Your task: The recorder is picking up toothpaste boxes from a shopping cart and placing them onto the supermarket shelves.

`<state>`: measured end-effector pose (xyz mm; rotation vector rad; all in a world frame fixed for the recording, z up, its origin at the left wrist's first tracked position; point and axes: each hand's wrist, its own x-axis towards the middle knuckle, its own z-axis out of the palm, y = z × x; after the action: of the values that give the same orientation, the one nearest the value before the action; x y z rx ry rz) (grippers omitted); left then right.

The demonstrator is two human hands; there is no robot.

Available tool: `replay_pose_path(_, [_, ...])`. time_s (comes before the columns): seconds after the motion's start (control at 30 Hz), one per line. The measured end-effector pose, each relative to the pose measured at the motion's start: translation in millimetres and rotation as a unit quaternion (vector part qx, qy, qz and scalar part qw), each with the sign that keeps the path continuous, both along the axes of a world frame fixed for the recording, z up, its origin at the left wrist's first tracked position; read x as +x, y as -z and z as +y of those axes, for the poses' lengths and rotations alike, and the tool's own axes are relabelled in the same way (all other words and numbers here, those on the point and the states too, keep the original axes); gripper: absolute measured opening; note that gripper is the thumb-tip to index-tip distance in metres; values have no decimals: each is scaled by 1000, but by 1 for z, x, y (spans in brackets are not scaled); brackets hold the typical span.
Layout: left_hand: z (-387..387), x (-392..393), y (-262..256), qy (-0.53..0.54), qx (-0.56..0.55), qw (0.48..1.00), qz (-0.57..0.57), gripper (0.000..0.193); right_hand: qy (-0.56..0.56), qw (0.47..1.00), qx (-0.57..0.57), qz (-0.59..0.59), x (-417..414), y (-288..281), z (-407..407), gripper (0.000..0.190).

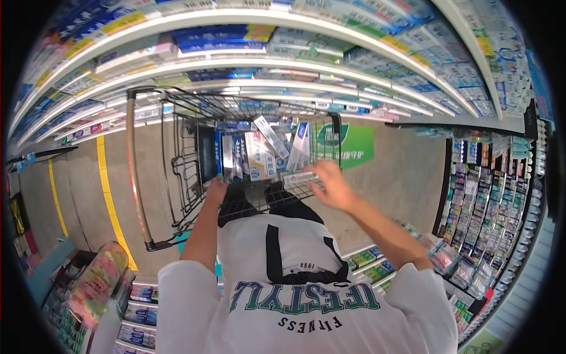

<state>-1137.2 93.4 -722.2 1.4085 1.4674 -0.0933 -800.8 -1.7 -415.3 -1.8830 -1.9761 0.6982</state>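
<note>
A black wire shopping cart (185, 177) stands in front of me, its bar handle to the left. Inside lie several small cardboard boxes: a white and orange box (261, 155), dark blue boxes (239, 152), and two narrow white boxes, one lying diagonally (272, 137) and one with a blue end (299, 146). My left hand (216, 190) is at the cart's near rim, fingers bent by a blue box; its grip is unclear. My right hand (329, 183) is over the near right rim with thumb and fingers apart, beside a slim white box (300, 177). Whether it touches that box is unclear.
Shelves (247, 59) of boxed goods run along the far side. A rack of small packages (482, 194) stands at the right, and low shelves (137, 332) are behind me. A yellow floor line (106, 190) crosses at the left; a green floor sticker (360, 148) lies beyond the cart.
</note>
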Motion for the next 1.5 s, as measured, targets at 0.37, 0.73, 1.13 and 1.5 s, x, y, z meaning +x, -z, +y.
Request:
replay_pose_path(0.37, [-10,94,69,-43,81,975,202,63,153,933,-303,123,-21,101,-223,41])
replay_pose_path(0.73, [-18,106,105,-114,53,985,114,65,161,940,-276,118,1,123,-234,35])
replay_pose_path(1.13, [-23,52,-8,-199,-222,947,-122,49,161,949,-228,148,10,133,-206,30])
replay_pose_path(1.5, [-35,20,-139,-288,-195,849,-398,32,52,972,-113,198,6,166,-156,17])
